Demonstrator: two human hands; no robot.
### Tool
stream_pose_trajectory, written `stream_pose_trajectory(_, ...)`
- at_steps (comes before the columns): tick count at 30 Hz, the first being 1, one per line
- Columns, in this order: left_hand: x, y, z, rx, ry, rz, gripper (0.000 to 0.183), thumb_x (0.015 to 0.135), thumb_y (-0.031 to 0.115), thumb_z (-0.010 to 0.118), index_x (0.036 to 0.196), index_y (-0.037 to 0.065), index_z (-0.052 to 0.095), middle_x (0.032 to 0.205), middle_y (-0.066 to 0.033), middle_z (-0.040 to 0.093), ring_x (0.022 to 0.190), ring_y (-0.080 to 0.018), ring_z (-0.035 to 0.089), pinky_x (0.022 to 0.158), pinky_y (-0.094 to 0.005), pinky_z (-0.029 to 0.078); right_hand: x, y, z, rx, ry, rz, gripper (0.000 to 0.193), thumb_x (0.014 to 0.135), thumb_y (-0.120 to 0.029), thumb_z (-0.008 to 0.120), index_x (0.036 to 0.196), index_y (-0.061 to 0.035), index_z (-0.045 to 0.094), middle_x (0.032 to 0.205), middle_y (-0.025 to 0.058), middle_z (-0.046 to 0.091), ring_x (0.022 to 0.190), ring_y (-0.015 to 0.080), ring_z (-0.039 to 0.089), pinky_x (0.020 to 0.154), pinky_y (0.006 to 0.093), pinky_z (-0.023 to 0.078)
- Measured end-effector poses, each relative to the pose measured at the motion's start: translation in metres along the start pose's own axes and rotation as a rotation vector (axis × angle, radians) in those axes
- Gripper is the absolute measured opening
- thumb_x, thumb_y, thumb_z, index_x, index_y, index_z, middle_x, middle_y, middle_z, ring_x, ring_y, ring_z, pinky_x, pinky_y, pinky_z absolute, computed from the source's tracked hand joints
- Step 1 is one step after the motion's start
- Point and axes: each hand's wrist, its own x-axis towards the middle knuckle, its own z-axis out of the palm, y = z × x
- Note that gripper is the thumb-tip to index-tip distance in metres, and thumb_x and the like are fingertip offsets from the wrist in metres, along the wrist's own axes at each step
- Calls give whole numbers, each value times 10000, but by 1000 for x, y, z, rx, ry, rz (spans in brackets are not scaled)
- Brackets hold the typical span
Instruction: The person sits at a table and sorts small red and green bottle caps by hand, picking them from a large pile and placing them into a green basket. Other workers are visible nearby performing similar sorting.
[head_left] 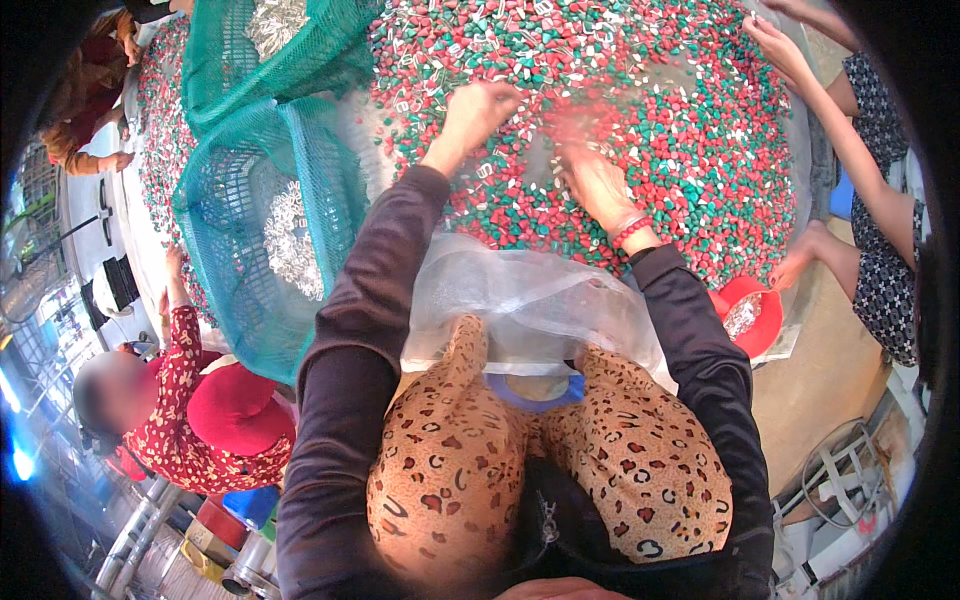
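A wide layer of small red, green and white pieces covers the table in front of me. My left hand is over the pile, its fingers drawn together at the tips; whatever they may hold is too small to make out. Lower and to the right, my right hand, with a red bead bracelet on its wrist, reaches into the pieces. Its fingertips are smeared by motion, as are the red pieces just beyond them. Between the two hands, a grey patch of table surface shows through.
Two teal mesh baskets stand at my left, holding clear pieces. A red bowl with shiny pieces sits at the right edge. Clear plastic sheeting hangs over my lap. Other people's arms reach in from both sides.
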Motion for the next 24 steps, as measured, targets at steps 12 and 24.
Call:
stream_pose_trajectory(12, -13, 12, 3, 374, -292, 35, 348, 866, 304, 631, 1178, 151, 611, 974, -128, 674, 895, -325, 659, 747, -449, 525, -15, 13, -9, -30, 120, 22, 175, 847, -116, 609, 1011, -62, 582, 958, 122, 590, 927, 324, 607, 740, 441, 503)
stream_pose_trajectory(24, -27, 39, 8, 126, -43, -173, 304, 845, 335, 633, 1008, 81, 666, 846, -159, 684, 810, -350, 667, 721, -446, 526, -23, 47, -67, 366, 449, 375, 273, 937, -289, 571, 1073, -64, 646, 801, 100, 693, 737, 197, 669, 666, 344, 500)
